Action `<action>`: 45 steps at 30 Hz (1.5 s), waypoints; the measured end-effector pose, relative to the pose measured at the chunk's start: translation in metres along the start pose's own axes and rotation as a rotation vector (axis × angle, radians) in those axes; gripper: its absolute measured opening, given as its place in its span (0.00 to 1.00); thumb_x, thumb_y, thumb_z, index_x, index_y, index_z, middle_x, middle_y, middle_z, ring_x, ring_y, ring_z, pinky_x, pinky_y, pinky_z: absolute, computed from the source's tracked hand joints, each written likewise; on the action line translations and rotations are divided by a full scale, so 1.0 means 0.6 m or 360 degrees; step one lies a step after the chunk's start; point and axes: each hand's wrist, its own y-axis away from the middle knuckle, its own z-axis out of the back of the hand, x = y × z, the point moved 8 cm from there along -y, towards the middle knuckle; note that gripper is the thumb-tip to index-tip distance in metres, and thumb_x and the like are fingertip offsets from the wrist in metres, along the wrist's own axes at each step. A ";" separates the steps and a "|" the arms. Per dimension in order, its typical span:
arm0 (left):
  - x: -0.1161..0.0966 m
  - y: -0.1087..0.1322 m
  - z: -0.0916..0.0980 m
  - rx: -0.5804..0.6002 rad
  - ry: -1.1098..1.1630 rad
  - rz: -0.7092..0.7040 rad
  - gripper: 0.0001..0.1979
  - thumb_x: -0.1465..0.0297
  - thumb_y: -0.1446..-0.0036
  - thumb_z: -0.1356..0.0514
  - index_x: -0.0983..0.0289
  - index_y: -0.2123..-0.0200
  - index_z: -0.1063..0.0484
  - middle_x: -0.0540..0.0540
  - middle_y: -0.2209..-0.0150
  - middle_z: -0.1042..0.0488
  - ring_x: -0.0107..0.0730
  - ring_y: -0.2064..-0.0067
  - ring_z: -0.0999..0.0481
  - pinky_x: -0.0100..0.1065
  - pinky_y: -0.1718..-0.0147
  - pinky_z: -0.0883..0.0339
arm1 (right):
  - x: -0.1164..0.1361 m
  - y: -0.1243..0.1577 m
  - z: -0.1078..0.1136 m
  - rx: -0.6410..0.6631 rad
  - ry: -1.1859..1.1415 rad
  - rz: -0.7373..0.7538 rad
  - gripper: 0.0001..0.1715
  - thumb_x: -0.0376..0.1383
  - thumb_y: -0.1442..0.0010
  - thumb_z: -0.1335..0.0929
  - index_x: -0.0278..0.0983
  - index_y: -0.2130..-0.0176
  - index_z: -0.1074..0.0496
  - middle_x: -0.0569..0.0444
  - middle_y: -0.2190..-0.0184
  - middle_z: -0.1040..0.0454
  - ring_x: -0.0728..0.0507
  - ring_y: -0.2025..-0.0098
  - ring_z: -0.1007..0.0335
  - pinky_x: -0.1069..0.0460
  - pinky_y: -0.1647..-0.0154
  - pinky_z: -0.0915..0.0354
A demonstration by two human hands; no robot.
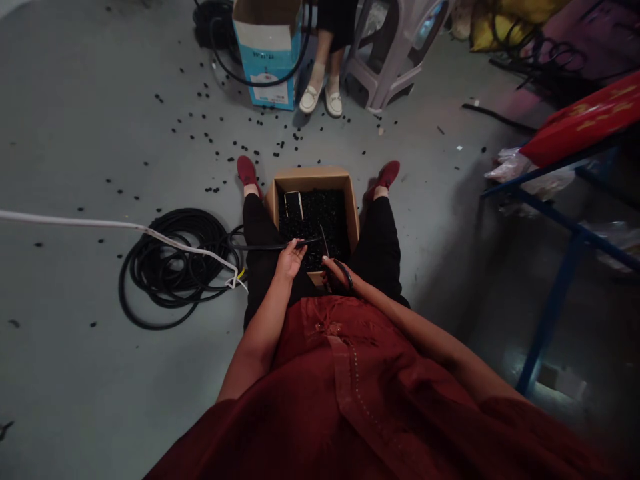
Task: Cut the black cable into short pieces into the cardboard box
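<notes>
My left hand (pixel 290 260) is closed round the end of a black rubber tube (pixel 265 247). The tube runs left across my thigh to a large coil (pixel 175 257) on the floor. In my right hand (pixel 340 275) is a pair of scissors (pixel 325 241), its blades pointing up close to the tube's free end. Whether the blades touch the tube, I cannot tell. Below both hands, between my legs, stands an open cardboard box (pixel 313 175) holding many small black pieces (pixel 327 208). A phone (pixel 294 205) lies on top of them.
Small black pieces are scattered over the floor (pixel 200 137). Ahead, another person's feet (pixel 320 100) rest between a blue-and-white box (pixel 270 67) and a plastic stool (pixel 383 73). A blue metal frame (pixel 555 307) stands at right. A white cable (pixel 100 220) crosses the coil.
</notes>
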 end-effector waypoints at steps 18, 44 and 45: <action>0.004 0.000 -0.001 0.0027 0.0018 0.0036 0.09 0.79 0.39 0.44 0.67 0.71 0.27 0.51 0.70 0.22 0.23 0.64 0.21 0.33 0.50 0.29 | -0.002 -0.002 -0.001 0.0001 -0.0016 -0.0029 0.25 0.56 0.40 0.35 0.39 0.56 0.33 0.54 0.71 0.27 0.47 0.74 0.27 0.55 0.79 0.32; 0.010 -0.005 0.007 -0.0014 -0.0074 0.0043 0.06 0.78 0.43 0.39 0.67 0.73 0.27 0.52 0.70 0.22 0.25 0.64 0.21 0.36 0.49 0.30 | 0.013 0.000 0.004 -0.0071 0.0214 0.0159 0.16 0.48 0.41 0.34 0.40 0.67 0.41 0.65 0.81 0.38 0.52 0.83 0.41 0.58 0.85 0.43; 0.010 -0.005 0.007 -0.0008 -0.0076 0.0042 0.06 0.78 0.43 0.40 0.67 0.73 0.27 0.52 0.70 0.22 0.25 0.64 0.22 0.36 0.49 0.30 | 0.013 0.000 0.005 -0.0074 0.0228 0.0171 0.16 0.48 0.42 0.34 0.40 0.68 0.41 0.65 0.82 0.38 0.53 0.83 0.41 0.58 0.85 0.43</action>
